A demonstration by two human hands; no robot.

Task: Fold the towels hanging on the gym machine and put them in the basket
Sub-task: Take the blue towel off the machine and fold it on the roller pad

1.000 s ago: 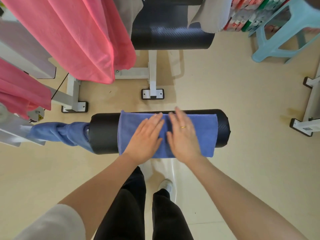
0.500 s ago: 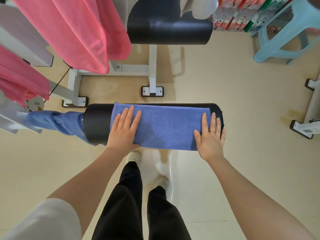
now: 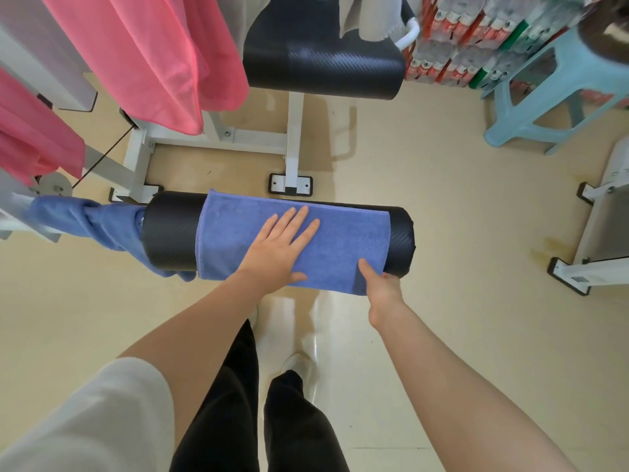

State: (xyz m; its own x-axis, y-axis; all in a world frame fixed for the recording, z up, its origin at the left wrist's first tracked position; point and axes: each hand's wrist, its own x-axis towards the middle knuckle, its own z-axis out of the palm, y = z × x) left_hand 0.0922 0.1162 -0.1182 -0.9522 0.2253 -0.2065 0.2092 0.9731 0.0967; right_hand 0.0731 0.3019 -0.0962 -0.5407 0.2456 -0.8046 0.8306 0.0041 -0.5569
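A blue towel, folded into a strip, lies over the black foam roller of the gym machine. My left hand presses flat on the towel's middle with straight fingers. My right hand pinches the towel's near right corner, thumb on top and fingers hidden under the edge. Another blue towel is bunched on the bar left of the roller. Pink towels hang at the upper left. No basket is in view.
A black padded seat on a white frame stands behind the roller. A light blue plastic stool and stacked bottle packs are at the upper right. Another white machine base sits at the right edge.
My left hand slid from the towel's left end to its middle. My right hand moved off the top right end and took hold of the near right corner.
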